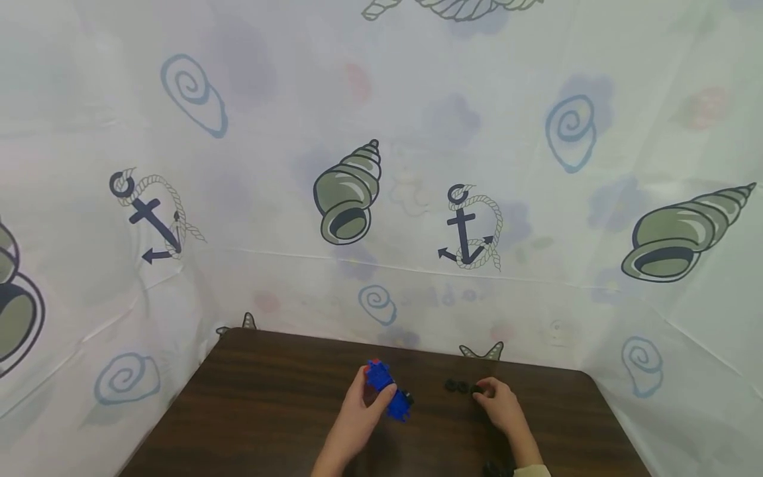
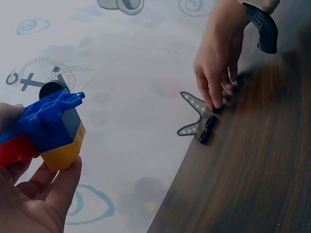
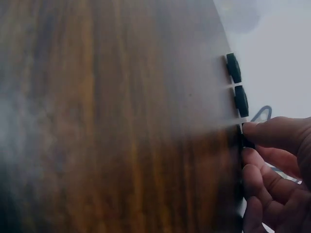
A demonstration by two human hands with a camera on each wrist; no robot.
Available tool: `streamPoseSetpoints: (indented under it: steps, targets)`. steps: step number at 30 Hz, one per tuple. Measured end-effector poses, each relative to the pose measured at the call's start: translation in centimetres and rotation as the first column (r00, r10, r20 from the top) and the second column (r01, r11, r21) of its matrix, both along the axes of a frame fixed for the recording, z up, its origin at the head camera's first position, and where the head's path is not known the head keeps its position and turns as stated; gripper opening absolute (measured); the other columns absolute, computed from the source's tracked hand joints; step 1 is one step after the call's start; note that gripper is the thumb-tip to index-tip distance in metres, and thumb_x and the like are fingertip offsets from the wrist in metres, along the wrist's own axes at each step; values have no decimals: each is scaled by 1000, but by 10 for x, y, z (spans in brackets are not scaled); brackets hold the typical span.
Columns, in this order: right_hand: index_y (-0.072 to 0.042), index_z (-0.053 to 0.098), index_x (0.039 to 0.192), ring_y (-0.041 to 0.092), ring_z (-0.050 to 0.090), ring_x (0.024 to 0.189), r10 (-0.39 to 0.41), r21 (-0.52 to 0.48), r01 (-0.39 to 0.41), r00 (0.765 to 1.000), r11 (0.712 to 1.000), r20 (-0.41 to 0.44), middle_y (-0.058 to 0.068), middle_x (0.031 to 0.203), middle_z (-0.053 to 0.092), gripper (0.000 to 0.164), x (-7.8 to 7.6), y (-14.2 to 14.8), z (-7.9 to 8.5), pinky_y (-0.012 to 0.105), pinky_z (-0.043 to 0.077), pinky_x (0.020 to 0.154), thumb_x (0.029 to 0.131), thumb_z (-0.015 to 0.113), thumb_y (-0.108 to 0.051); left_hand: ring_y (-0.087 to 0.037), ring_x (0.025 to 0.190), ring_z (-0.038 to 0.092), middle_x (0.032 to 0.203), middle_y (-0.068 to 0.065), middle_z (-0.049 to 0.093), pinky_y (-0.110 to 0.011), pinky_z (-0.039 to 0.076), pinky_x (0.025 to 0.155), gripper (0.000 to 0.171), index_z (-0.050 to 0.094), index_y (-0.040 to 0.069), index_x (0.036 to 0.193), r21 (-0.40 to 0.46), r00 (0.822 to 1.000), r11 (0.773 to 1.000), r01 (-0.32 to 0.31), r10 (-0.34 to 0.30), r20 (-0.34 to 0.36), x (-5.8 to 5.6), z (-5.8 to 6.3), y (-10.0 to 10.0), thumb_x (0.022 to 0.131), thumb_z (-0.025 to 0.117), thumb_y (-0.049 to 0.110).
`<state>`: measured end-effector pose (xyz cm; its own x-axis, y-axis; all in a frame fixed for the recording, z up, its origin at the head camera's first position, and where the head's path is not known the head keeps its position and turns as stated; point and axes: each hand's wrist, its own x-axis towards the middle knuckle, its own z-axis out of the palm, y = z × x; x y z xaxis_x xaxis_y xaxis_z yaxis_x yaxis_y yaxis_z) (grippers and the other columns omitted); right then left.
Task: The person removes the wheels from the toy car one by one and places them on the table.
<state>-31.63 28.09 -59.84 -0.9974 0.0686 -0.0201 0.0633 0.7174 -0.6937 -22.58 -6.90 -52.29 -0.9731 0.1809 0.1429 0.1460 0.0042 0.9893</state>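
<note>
My left hand (image 1: 356, 421) grips a blue toy vehicle (image 1: 380, 375) above the table. In the left wrist view, the toy vehicle (image 2: 46, 121) has red and yellow block parts underneath and a dark round wheel (image 2: 52, 89) on its far side. At the right, my right hand (image 1: 503, 405) pinches a small black wheel (image 1: 476, 389) between thumb and fingers at the table surface. Two more black wheels (image 1: 457, 385) stand in a row just left of those fingers. The right wrist view shows these wheels (image 3: 241, 101) beside my thumb, with the pinched wheel partly hidden.
The dark wood-grain table (image 1: 268, 397) has rounded far corners. Behind it and along the sides hangs a pale curtain (image 1: 268, 199) printed with shells and anchors. A black perforated strap (image 2: 265, 31) hangs by my right sleeve.
</note>
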Motion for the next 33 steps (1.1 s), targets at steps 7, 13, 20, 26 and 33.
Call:
streamPoseSetpoints:
  steps: [7,13,20,26,33]
  targets:
    - [-3,71,126,19,57,75,-6,32,5,999,999,32,4,92,65,32,-4,1,1,34,43,62,98,75,-18,-40,136,64,142,-21,65,-52,55,110,65,40,3,156,-26,1000,1000,-17,16,-11,0,2,2,108,66,39]
    - [-2,71,126,19,57,75,-11,44,9,999,999,39,4,92,66,32,-8,-1,3,34,43,62,97,76,-17,-42,137,63,145,-26,62,-53,55,111,69,38,1,158,-33,1000,999,-7,7,-12,0,2,3,108,66,40]
    - [-3,70,129,19,58,73,-18,68,15,999,998,42,3,92,67,36,-10,-5,4,34,42,60,97,76,-18,-43,137,63,146,-28,61,-54,55,110,70,38,-1,159,-49,1000,999,23,-24,-13,0,1,5,109,64,40]
    - [-1,63,136,18,56,72,-7,57,6,1000,998,15,4,90,64,45,-9,-4,2,34,42,60,96,77,-15,-40,135,65,145,-25,63,-47,58,108,67,38,0,159,-40,999,999,34,-35,-17,-1,1,5,110,64,38]
    - [3,56,141,20,63,78,-31,7,31,999,999,21,9,95,70,50,2,-8,9,38,48,63,101,72,-21,-38,132,67,143,-23,64,-46,59,105,67,41,1,156,-50,998,997,58,-58,0,1,-1,5,109,66,40]
